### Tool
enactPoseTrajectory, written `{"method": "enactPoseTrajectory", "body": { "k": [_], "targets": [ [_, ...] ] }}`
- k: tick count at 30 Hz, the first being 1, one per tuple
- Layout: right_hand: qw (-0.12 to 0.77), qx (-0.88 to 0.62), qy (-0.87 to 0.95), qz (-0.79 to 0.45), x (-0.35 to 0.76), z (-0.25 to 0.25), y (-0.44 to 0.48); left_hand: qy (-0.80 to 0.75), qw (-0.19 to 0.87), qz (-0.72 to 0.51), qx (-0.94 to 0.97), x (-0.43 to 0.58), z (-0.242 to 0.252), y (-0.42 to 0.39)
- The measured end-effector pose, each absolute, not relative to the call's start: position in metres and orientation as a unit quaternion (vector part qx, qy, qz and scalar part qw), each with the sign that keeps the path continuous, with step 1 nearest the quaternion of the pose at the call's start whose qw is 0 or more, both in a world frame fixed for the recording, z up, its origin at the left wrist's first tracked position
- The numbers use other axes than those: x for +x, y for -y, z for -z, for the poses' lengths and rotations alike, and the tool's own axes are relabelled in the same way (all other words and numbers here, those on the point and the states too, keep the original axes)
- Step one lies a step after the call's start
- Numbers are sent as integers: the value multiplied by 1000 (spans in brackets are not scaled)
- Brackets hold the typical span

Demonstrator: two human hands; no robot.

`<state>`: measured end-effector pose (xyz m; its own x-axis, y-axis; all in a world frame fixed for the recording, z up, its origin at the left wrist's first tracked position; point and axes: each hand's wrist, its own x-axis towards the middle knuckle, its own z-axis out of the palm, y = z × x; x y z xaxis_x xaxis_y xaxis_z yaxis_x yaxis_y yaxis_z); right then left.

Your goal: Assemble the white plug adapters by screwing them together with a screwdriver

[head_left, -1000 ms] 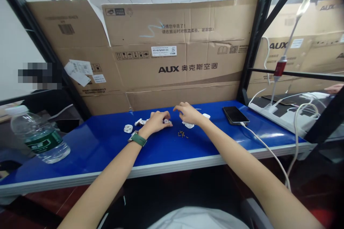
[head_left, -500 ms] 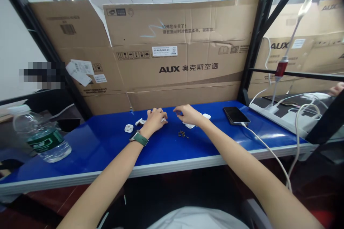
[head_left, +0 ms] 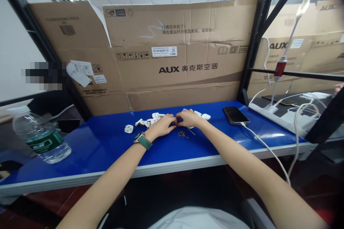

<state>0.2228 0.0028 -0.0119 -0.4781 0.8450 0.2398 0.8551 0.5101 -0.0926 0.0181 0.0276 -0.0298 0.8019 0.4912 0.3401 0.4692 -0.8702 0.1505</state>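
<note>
My left hand (head_left: 164,125), with a green-strapped watch on the wrist, meets my right hand (head_left: 187,118) over the middle of the blue table. The fingers of both hands are bent together, and whatever lies between them is hidden. Beside my left hand lies a pile of small white plastic pieces (head_left: 146,123), with one rounded white piece (head_left: 128,128) apart to the left. More white pieces (head_left: 206,116) lie partly behind my right hand. Just in front of the hands rest several small brass-coloured pins or screws (head_left: 182,134), with a thin light rod (head_left: 191,132) nearby.
A water bottle (head_left: 45,137) stands at the left. At the right, a phone (head_left: 236,115) lies with a white cable plugged in. Behind the table (head_left: 107,157) stands a large cardboard sheet (head_left: 185,89); a power strip (head_left: 279,121) runs along the right edge.
My left hand has moved right, off the white pile, so more of its pieces show. My right hand has shifted slightly, and the fingertips of both hands now meet.
</note>
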Motion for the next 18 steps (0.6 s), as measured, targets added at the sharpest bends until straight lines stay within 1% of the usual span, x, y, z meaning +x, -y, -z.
{"method": "enactPoseTrajectory", "body": {
  "k": [5, 12, 15, 18],
  "targets": [
    [92, -532, 842, 6, 232, 9, -5, -249, 52, -174, 951, 18, 33, -29],
    [67, -591, 804, -6, 246, 7, -10, -303, 4, -152, 941, 10, 34, -34],
    [84, -605, 792, 1, 247, 8, -9, -307, -8, -156, 939, 12, 35, -33],
    [138, -594, 792, 17, 234, 12, -10, -294, 7, -188, 937, 21, 40, -32]
  ]
}}
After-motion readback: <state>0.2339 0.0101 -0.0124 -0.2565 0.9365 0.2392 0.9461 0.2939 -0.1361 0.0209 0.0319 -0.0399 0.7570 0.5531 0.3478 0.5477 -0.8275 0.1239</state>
